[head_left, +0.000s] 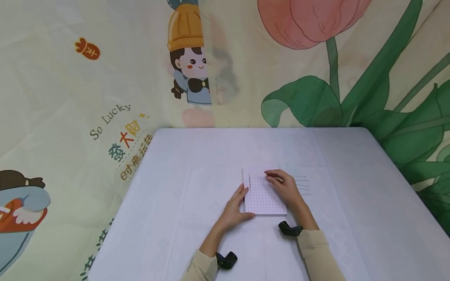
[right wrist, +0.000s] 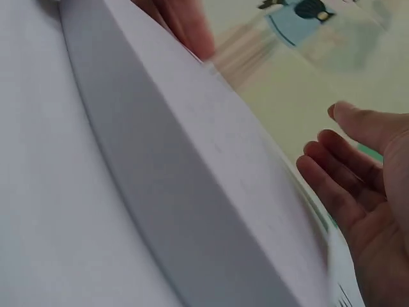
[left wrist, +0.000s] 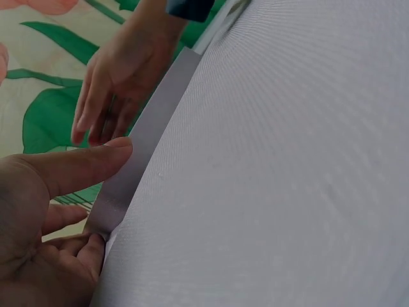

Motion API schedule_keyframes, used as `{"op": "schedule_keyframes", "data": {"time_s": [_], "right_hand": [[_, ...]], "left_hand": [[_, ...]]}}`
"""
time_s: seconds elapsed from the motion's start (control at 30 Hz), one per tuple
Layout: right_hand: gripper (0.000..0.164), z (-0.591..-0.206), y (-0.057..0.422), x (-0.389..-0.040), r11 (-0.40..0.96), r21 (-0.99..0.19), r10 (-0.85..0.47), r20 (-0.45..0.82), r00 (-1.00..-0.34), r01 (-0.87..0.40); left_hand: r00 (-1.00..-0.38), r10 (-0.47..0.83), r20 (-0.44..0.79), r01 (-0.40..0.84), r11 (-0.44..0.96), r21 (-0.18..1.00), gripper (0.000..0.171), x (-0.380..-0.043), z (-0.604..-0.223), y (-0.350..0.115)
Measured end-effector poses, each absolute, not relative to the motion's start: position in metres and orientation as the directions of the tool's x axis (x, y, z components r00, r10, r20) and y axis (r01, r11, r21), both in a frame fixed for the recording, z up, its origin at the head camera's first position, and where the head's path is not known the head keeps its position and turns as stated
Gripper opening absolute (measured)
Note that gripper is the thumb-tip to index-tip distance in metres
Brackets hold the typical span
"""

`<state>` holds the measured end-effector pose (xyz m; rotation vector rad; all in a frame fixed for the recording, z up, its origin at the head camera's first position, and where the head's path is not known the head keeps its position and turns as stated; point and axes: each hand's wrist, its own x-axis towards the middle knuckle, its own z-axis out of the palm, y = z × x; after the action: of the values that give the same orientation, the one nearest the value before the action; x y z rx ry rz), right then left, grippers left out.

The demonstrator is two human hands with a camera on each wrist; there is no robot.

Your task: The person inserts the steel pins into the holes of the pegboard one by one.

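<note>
A white board (head_left: pixel 265 201) dotted with rows of small holes or marks lies on the table in the head view. My left hand (head_left: pixel 232 210) holds its near left corner, fingers along the left side and thumb against the near edge. A thin, dark upright line, perhaps a stick (head_left: pixel 249 180), shows near the board's left side. Over the board's upper right part is my right hand (head_left: pixel 283 185). In the right wrist view, the thumb and fingers of that hand (right wrist: pixel 370 185) are apart, and I see nothing between them. Several thin sticks (head_left: pixel 303 185) lie right of the board.
A white cloth covers the table (head_left: pixel 183 168). Behind it hangs a printed backdrop (head_left: pixel 239 105) with a flower and cartoon figures. Black wrist devices sit at the left cuff (head_left: pixel 226 260) and the right cuff (head_left: pixel 290 229).
</note>
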<state>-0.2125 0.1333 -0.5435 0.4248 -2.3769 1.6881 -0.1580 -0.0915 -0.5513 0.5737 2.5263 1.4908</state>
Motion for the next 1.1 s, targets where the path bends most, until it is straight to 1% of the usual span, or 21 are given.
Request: {"op": "schedule_keyframes", "data": {"time_s": [0.13, 0.2, 0.33, 0.47, 0.53, 0.67, 0.83, 1.1], "right_hand": [[0.016, -0.54, 0.16, -0.201, 0.332, -0.884, -0.049, 0.332, -0.942, -0.329], [0.017, -0.542, 0.176, -0.197, 0.367, -0.875, -0.025, 0.33, -0.944, -0.316], [0.018, -0.551, 0.207, -0.188, 0.473, -0.844, 0.038, 0.306, -0.951, -0.253], [0.014, -0.559, 0.228, -0.179, 0.589, -0.78, 0.078, 0.314, -0.946, -0.21], [0.011, -0.561, 0.233, -0.176, 0.628, -0.748, 0.069, 0.328, -0.942, -0.214], [0.007, -0.563, 0.236, -0.175, 0.663, -0.707, 0.025, 0.348, -0.937, -0.245], [0.007, -0.564, 0.235, -0.175, 0.684, -0.681, 0.005, 0.361, -0.932, -0.26], [0.008, -0.565, 0.235, -0.175, 0.71, -0.654, -0.024, 0.351, -0.936, -0.263]], "left_hand": [[-0.922, 0.383, 0.051, 0.228, 0.434, 0.872, 0.09, -0.159, -0.55, -0.092], [-0.924, 0.381, 0.042, 0.22, 0.437, 0.872, 0.09, -0.159, -0.55, -0.093], [-0.923, 0.385, 0.03, 0.211, 0.44, 0.873, 0.091, -0.16, -0.551, -0.092], [-0.922, 0.386, 0.035, 0.218, 0.441, 0.871, 0.091, -0.16, -0.551, -0.092], [-0.922, 0.385, 0.043, 0.225, 0.441, 0.869, 0.091, -0.16, -0.552, -0.092], [-0.921, 0.385, 0.055, 0.234, 0.433, 0.87, 0.091, -0.159, -0.553, -0.093], [-0.917, 0.393, 0.073, 0.249, 0.419, 0.873, 0.09, -0.159, -0.553, -0.092], [-0.917, 0.394, 0.059, 0.237, 0.421, 0.876, 0.091, -0.159, -0.552, -0.091]]}}
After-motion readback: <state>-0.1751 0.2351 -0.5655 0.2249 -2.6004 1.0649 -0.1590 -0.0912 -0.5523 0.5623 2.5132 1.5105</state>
